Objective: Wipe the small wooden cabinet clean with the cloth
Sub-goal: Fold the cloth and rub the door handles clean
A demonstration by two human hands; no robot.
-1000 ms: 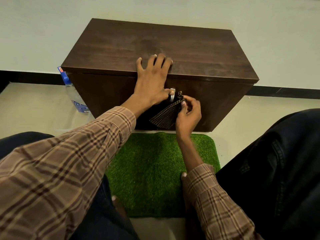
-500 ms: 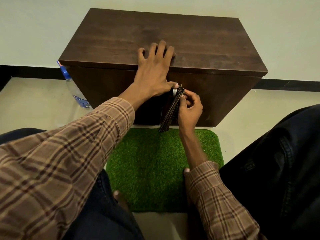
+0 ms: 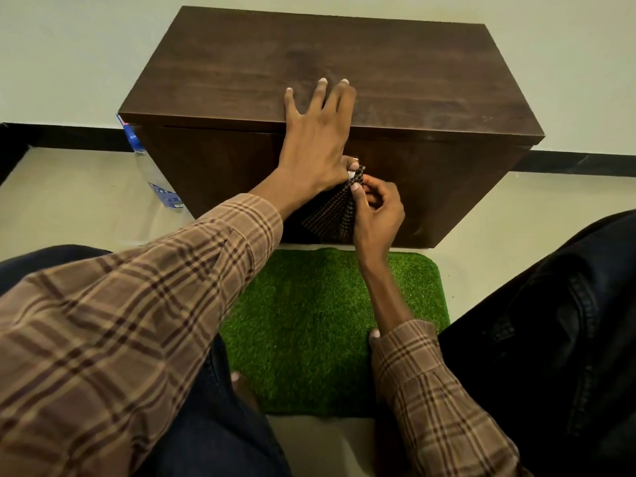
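**woodfan22:** Cabinet first: your small dark-brown wooden cabinet (image 3: 330, 74) sits on the floor against the pale wall, right behind the green fake-grass mat (image 3: 309, 325). Your left hand (image 3: 316, 132) lies flat over the top's front edge, fingers spread open and gripping nothing, which looks like it's bracing the cabinet. Your right hand (image 3: 378, 215) has its fingers closed, pinching the dark checked cloth (image 3: 332, 215) up at the little silver handle (image 3: 351, 174) on the front panel.

**dustbuster:** So how do you do this bit properly?

**woodfan22:** My take: wrap the cloth snugly round the handle and twist it back and forth, since grime probably hides where metal meets wood. Keep that left palm pressing down so the cabinet doesn't rock. Then bunch the loose hanging part into a pad before you tackle the flat panels.

**dustbuster:** Any label on that clear plastic bottle with the blue cap (image 3: 156, 180) tucked beside the cabinet's left side?

**woodfan22:** You've got a blue label there, but the print's too small and blurry to read.
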